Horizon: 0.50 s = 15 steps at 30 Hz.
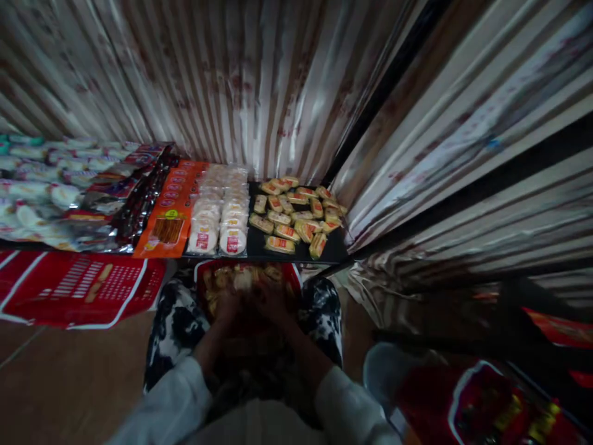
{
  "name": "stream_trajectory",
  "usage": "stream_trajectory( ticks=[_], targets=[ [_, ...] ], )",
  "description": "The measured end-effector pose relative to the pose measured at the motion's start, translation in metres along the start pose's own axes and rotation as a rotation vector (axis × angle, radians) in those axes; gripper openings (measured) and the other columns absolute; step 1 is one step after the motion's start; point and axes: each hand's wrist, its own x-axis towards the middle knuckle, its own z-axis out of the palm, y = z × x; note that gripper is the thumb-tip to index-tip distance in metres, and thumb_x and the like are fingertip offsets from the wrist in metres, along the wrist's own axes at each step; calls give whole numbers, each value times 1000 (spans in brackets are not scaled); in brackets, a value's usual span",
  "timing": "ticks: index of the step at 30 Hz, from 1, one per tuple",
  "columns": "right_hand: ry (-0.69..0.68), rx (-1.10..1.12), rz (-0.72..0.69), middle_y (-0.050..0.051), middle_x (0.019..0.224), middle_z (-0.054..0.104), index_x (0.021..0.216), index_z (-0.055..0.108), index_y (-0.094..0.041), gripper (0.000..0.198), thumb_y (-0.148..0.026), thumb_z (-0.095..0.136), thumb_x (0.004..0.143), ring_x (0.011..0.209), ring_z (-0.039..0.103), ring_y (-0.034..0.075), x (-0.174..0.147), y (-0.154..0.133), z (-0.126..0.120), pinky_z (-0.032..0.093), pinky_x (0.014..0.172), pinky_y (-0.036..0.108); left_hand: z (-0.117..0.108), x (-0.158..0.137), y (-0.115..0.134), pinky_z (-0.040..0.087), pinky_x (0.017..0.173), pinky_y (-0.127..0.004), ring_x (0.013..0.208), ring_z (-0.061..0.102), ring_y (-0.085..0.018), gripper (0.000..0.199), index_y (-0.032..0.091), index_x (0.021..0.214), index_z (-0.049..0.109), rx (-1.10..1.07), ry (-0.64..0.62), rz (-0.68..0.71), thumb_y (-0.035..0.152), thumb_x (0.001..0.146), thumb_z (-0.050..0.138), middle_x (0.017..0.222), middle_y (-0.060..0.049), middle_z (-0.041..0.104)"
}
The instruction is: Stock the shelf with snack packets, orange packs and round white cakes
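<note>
My left hand [228,303] and my right hand [269,298] reach into a red bag [297,278] between my knees. Small yellow-wrapped packets [215,281] fill its far part. A paler packet [243,279] lies right at my fingers; whether either hand grips it is too dark and blurred to see. Just beyond the bag, similar yellow packets [280,245] are scattered on a black shelf [303,208]. To their left on this shelf stand two rows of round white items in clear wrap [233,240].
Orange packs [162,232], dark shiny packs [125,204] and white packs [37,191] continue along the shelf to the left. A red printed bag [92,287] hangs below them. Corrugated metal walls [259,93] rise behind and right. Another red bag [430,395] sits at lower right.
</note>
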Motion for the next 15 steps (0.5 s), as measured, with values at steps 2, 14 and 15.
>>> stream_trajectory(
  ticks=[2,14,15],
  targets=[
    [25,-95,52,10,136,50,112,64,-22,36,-21,60,76,126,43,25,-3,1,0,32,105,42,-6,-1,-3,45,76,-33,86,64,-27,10,17,80,63,16,48,-9,17,71,58,70,-6,64],
    [354,-73,168,13,112,65,98,67,-13,28,-21,46,82,108,56,23,3,-1,-7,42,96,39,-36,-21,13,51,65,-27,75,65,-20,20,15,86,64,-310,134,-19,15,69,56,75,-5,68],
    [335,-60,171,12,109,67,99,67,-15,29,-23,45,83,105,59,22,2,-5,-9,43,94,37,-36,-25,14,51,63,-26,73,66,-18,19,14,87,64,-357,125,-21,15,70,55,77,-5,68]
  ],
)
